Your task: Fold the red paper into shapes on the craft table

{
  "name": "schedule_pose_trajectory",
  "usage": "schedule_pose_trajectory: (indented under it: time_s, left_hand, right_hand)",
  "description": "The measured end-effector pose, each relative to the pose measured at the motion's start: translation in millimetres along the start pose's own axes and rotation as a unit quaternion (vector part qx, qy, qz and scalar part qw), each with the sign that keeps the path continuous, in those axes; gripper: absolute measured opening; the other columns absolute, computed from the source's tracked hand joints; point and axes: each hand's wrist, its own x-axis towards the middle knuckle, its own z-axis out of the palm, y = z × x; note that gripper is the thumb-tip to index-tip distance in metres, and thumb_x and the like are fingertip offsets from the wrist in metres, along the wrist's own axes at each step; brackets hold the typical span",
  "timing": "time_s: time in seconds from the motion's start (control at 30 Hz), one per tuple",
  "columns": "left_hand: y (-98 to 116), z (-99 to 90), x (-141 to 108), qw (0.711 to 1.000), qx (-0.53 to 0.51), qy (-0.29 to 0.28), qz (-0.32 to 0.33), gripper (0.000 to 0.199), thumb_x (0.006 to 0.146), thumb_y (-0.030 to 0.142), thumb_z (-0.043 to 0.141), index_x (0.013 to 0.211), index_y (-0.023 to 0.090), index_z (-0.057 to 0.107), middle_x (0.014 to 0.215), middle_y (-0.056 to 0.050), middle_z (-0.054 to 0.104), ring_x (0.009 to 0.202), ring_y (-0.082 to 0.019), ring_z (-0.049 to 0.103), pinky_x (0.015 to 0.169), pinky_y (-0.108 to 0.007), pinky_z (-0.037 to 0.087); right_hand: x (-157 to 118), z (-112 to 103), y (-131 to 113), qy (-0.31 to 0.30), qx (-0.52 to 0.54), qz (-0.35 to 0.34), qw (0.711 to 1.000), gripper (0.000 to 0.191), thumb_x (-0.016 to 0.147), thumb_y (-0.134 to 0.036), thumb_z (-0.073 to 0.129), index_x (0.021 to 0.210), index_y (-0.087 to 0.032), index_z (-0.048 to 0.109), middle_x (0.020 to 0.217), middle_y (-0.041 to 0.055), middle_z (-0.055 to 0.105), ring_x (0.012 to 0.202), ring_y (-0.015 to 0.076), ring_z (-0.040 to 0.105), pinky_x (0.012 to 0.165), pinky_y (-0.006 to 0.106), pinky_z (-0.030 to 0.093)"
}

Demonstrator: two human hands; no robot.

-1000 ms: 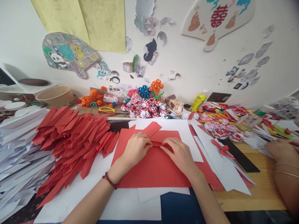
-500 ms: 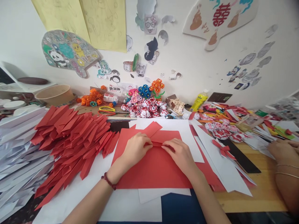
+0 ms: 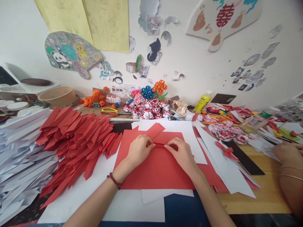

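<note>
Both hands work over a large red paper sheet (image 3: 156, 170) on the table. My left hand (image 3: 140, 148) pinches the left end of a narrow folded red paper strip (image 3: 160, 145), thumb against fingertips. At the strip's other end my right hand (image 3: 181, 151) holds it in a matching pinch. The fingers partly cover the strip. Just beyond it lies another red paper piece (image 3: 158, 128), slanting up to the right. White sheets (image 3: 199, 135) stick out from under the red one.
Folded red strips (image 3: 78, 138) and white strips (image 3: 21, 151) are heaped at left. Along the wall stand red-and-white paper flowers (image 3: 149, 108), yellow-handled scissors (image 3: 109, 111) and a yellow bottle (image 3: 203, 102). Another person's hand (image 3: 287, 154) rests at the right edge.
The strip between my hands is folded narrower and my right fingers have curled in more on it. The view has shifted slightly.
</note>
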Motion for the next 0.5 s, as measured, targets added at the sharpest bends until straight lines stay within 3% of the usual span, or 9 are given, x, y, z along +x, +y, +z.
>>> schedule_pose_trajectory:
  time_s: [0.27, 0.5]
  left_hand:
    - [4.1, 0.5, 0.5, 0.999, 0.026, 0.018, -0.041, 0.019, 0.083, 0.036, 0.057, 0.074, 0.023, 0.068, 0.09, -0.002, 0.071, 0.086, -0.02, 0.061, 0.063, -0.026, 0.037]
    - [4.2, 1.9, 1.4, 0.998, 0.029, 0.014, -0.045, 0.015, 0.08, 0.032, 0.057, 0.072, 0.024, 0.067, 0.088, -0.001, 0.071, 0.081, -0.018, 0.061, 0.059, -0.026, 0.034]
  right_hand:
    - [2.3, 3.2, 1.8, 0.004, 0.009, 0.058, 0.998, 0.015, 0.08, -0.032, 0.067, 0.071, -0.021, 0.065, 0.079, 0.0028, 0.061, 0.07, 0.018, 0.057, 0.066, 0.033, 0.046]
    - [4.4, 5.4, 3.1, 0.013, 0.004, 0.065, 0.998, 0.016, 0.077, -0.033, 0.069, 0.068, -0.021, 0.065, 0.076, 0.0022, 0.06, 0.067, 0.0166, 0.055, 0.063, 0.031, 0.045]
